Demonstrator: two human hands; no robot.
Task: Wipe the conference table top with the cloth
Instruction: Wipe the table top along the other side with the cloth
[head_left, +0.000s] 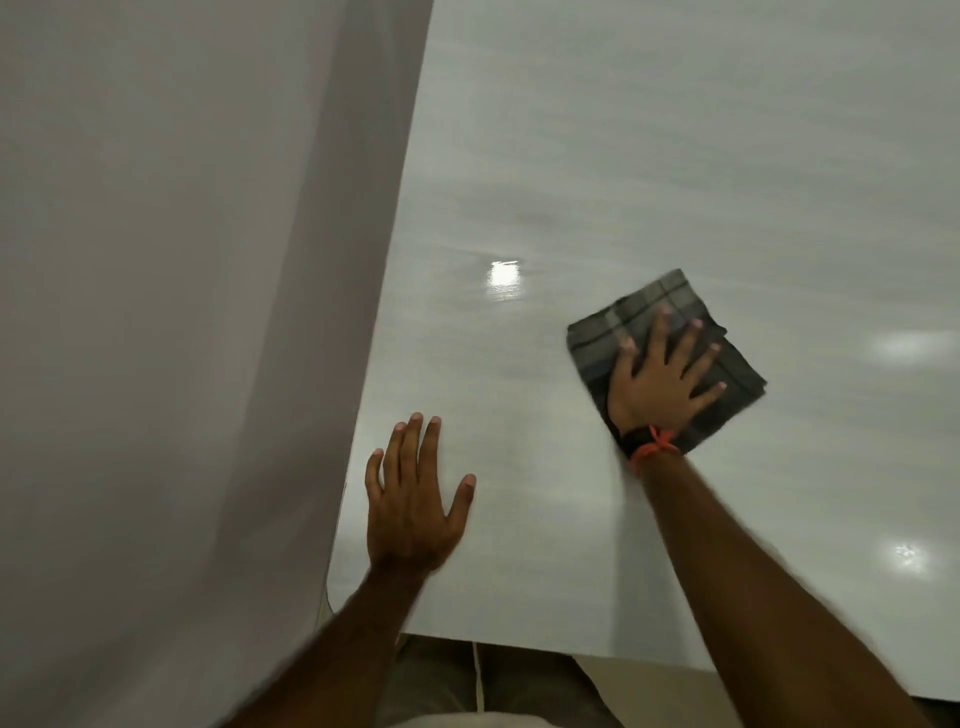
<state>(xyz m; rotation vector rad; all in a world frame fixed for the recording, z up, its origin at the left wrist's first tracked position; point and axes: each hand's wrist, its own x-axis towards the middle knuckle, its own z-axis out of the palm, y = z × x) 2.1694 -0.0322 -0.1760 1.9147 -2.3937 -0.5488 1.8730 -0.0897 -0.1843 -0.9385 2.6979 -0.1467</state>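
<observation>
The glossy white conference table top (623, 182) fills the right and middle of the view. A folded grey plaid cloth (639, 317) lies flat on it at centre right. My right hand (665, 379) presses down on the cloth with its fingers spread; an orange and black band circles the wrist. My left hand (413, 499) rests flat on the bare table near the left edge, fingers apart, holding nothing.
A plain pale wall (182, 312) runs along the table's left edge. The table's near edge (519, 644) crosses the bottom of the view, with my trousers (441, 680) below it. Ceiling lights reflect as bright spots on the table.
</observation>
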